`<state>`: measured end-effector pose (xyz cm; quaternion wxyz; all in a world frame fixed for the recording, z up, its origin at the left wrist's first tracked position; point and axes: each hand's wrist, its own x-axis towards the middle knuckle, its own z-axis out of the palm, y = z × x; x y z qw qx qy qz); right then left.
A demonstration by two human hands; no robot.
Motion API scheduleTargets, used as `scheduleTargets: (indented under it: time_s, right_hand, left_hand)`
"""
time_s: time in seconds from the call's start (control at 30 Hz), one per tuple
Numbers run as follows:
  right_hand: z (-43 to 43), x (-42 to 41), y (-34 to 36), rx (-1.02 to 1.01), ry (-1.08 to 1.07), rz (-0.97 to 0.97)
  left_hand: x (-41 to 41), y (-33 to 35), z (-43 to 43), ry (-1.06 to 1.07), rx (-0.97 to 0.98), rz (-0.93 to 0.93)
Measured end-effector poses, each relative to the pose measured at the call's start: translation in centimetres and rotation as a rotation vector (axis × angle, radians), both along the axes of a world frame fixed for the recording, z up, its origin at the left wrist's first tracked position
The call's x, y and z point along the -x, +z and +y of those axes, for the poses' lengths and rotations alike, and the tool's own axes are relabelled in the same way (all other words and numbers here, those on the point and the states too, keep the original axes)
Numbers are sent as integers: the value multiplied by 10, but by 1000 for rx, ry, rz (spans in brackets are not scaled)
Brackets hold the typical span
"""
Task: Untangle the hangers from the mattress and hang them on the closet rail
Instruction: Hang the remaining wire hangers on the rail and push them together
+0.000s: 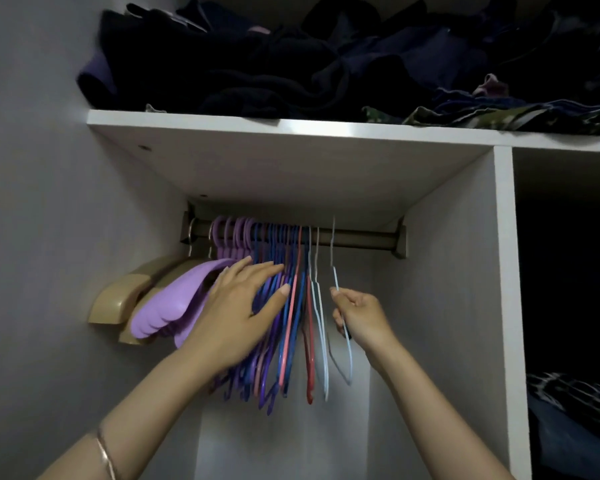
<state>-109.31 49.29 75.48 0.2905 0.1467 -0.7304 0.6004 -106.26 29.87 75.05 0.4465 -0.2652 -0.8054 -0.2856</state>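
While the right hand (359,318) pinches a pale hanger (349,358), the hanging step is judged to be in hand.
Right fingers (340,296) curl narrowly round the hanger's shoulder wire, just below its neck. The hook rises in front of the rail (361,238); whether it is seated cannot be told. Left hand (236,306) fingers lie straight and spread, pressing the row of hung hangers (293,341) toward the left wall. Next move likely requires lowering the hook onto bare rail, then releasing.
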Motion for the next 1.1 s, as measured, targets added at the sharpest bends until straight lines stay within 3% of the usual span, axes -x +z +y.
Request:
scheduleTargets:
  time_s: [0.27, 0.47, 0.9, 1.1]
  right_hand:
    - [-16, 1, 13, -110, -43, -186]
    - [-24, 10, 13, -36, 40, -328]
    - [-27, 21, 8, 70, 93, -299]
    - [-16, 22, 6, 108, 54, -142]
  left_hand:
    - [15, 8, -16, -101, -59, 21]
    - [20, 6, -22, -130, -76, 9]
    - [21, 6, -21, -139, -68, 15]
    - [20, 6, -22, -121, -57, 1]
